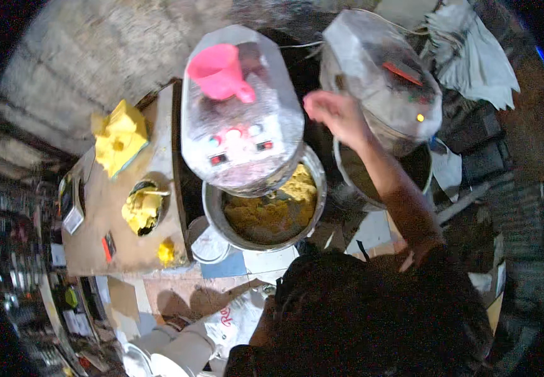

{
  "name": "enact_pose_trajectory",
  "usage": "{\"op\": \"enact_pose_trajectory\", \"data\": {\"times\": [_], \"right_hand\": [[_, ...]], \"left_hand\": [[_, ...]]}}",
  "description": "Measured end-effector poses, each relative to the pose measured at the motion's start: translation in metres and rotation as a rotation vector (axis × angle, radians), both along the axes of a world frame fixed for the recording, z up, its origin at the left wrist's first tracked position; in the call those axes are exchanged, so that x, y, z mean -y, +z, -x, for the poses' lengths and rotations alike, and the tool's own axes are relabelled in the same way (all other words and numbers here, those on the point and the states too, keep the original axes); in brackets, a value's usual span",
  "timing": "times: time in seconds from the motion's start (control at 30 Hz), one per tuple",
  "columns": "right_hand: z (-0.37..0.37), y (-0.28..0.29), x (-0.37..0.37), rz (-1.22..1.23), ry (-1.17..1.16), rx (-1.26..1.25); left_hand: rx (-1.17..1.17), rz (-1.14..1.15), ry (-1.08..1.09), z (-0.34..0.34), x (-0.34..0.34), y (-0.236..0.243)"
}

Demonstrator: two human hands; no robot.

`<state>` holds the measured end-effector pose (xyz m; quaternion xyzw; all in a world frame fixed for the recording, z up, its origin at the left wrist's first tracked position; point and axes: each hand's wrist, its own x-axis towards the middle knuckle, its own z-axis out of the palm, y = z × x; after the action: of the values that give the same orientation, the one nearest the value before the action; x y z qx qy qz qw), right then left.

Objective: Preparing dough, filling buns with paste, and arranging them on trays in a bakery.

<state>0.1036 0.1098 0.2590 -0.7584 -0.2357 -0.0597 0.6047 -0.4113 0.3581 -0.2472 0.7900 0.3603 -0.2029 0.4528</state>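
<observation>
My right hand (340, 117) reaches up from the lower right into the gap between two metal mixing machines. It is somewhat blurred; its fingers are bent but apart, and I see nothing in them. Its fingertips are close to the right edge of the nearer machine (221, 169), whose top carries a pink plastic measuring jug (215, 70) and a few buttons and switches. Below that machine, a round metal bowl (209, 217) holds crumbly yellow dough (259, 213). My left hand is out of view.
The second machine (372, 75), with a lit yellow lamp, stands over another bowl (426, 182). On the wooden table (102, 213) at left are a yellow block (121, 138), a container of yellow stuff (143, 210) and a scale (72, 217). White buckets (184, 352) stand below.
</observation>
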Motion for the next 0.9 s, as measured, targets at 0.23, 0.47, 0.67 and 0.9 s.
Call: {"op": "enact_pose_trajectory", "data": {"times": [0.23,0.47,0.67,0.9], "right_hand": [[-0.129,0.051,-0.145,0.081,0.256,-0.768],[-0.127,0.043,-0.146,0.203,0.285,-0.592],[-0.054,0.052,-0.024,0.254,0.322,-0.450],[0.018,0.010,0.164,0.346,0.476,-0.615]], "left_hand": [[-0.047,0.154,0.287,0.017,0.059,-0.017],[0.031,0.447,0.522,0.005,0.129,-0.028],[0.046,0.665,0.720,0.030,0.144,-0.008],[0.007,0.754,0.976,-0.011,0.206,0.013]]}}
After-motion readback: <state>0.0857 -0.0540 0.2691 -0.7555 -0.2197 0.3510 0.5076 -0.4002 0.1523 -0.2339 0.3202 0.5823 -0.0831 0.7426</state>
